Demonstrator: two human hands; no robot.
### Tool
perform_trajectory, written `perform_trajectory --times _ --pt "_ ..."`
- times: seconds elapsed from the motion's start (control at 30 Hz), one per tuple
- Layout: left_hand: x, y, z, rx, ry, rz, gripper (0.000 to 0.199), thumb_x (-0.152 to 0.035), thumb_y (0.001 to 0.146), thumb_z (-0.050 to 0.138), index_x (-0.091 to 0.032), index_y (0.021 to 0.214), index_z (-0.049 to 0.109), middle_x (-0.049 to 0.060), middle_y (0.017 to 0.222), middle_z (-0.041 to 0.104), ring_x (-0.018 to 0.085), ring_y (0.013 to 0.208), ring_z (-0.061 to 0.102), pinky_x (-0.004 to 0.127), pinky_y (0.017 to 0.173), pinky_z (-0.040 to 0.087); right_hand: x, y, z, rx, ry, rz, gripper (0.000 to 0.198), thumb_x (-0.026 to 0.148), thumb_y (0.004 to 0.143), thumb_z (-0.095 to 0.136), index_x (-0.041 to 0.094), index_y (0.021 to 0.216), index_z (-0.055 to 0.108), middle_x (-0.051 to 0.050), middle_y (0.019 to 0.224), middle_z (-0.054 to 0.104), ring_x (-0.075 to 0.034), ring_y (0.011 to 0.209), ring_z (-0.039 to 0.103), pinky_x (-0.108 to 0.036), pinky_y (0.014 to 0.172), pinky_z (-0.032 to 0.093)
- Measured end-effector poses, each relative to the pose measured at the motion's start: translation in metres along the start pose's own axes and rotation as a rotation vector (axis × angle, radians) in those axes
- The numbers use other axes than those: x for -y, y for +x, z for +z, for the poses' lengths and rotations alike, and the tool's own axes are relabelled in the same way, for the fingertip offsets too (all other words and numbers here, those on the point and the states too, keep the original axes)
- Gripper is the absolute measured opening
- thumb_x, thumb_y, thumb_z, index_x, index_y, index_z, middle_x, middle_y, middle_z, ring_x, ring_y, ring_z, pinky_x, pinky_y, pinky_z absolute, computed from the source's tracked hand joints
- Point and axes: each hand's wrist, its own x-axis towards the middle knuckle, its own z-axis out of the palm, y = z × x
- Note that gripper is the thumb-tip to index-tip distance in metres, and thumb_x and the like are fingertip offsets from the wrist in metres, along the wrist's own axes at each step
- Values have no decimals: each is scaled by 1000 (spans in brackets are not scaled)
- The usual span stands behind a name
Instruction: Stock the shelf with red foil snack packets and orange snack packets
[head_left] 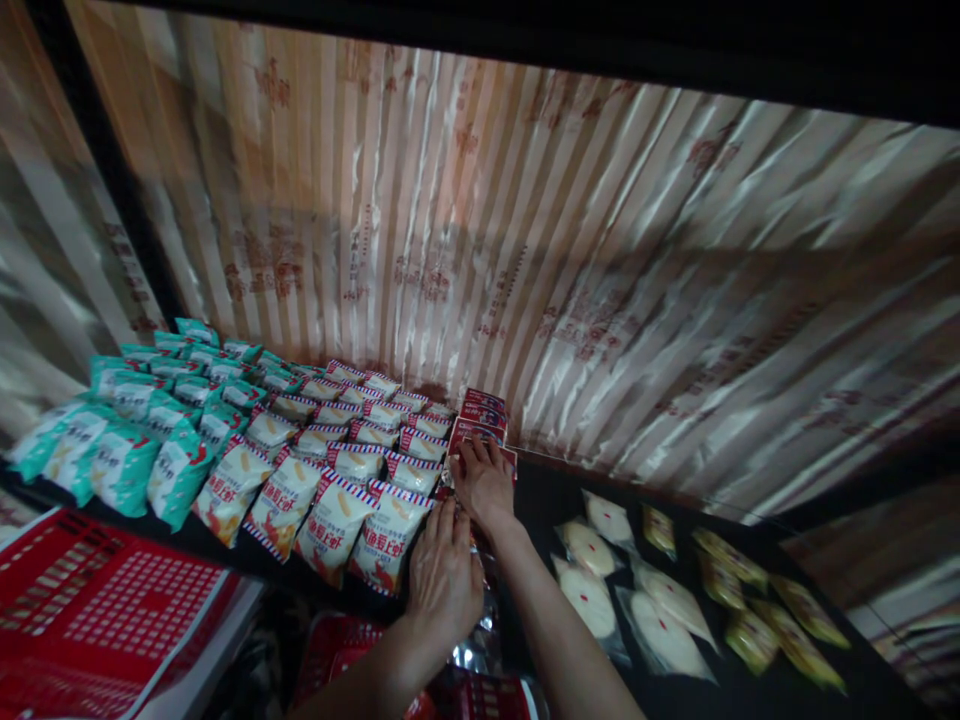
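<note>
The red packs (481, 404) lie in a row on the shelf (538, 500), under and just beyond the right hand's (486, 485) fingers. They look light, smooth and slightly slippery; their side edges seem the best hold. Right hand palm down, fingers extended; left hand (448, 575) nearer, fingers together, just right of the snack bags (330, 525). I cannot tell whether either grips.

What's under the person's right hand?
Red, rectangular packages with pale print: several show in a row beyond the fingertips, and a red edge shows beside the right hand. Whatever lies directly beneath the palm is covered, so I can't tell.
</note>
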Motion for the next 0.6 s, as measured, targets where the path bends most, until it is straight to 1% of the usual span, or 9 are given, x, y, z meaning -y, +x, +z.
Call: perform_trajectory --times 0.07,0.17,0.27,0.37,0.5,0.57,0.6 --pt "0 0 -2 0 15 9 50 -15 80 44 -9 129 50 16 141 44 30 130 39 44 107 36 0 1 -1 -11 8 -12 44 37 92 38 18 127 55 -10 140 46 -28 136 29 -43 107 23" --pt "1 0 -3 -42 38 24 49 -14 80 43 -8 127 52 16 138 46 29 128 42 43 106 38 0 1 -3 -65 35 -61 43 34 92 39 15 126 55 -13 139 48 -26 135 31 -42 109 21" --pt "2 -1 -4 -101 43 37 47 -14 80 43 -7 125 54 16 138 47 29 128 41 43 106 38 -3 -2 -7 -144 98 -104 38 31 91 40 15 119 61 -14 137 49 -27 134 32 -45 107 25" --pt "2 -5 -4 -131 30 69 47 -15 80 44 -6 126 53 16 138 47 29 130 39 43 107 37 -7 -10 -12 -247 193 -134 35 29 90 42 15 111 65 -15 134 51 -29 132 36 -47 104 32" --pt "3 -13 -6 -178 -1 129 46 -14 78 46 -5 122 55 18 135 50 32 129 40 46 105 39 -16 -35 -23 -419 388 -154 35 33 89 40 15 106 66 -16 127 56 -26 123 46 -45 101 39" --pt "5 -22 -8 -223 -52 197 41 -12 79 44 -8 118 58 16 130 54 30 125 44 46 102 43 -22 -58 -29 -491 495 -120 35 34 90 40 16 108 63 -14 124 58 -24 120 49 -45 100 40" --pt "8 -29 -9 -240 -97 246 39 -10 80 42 -10 115 59 15 126 57 28 121 48 44 100 44 -24 -73 -30 -523 550 -78 35 35 90 40 17 110 61 -13 122 59 -24 117 50 -45 99 40"
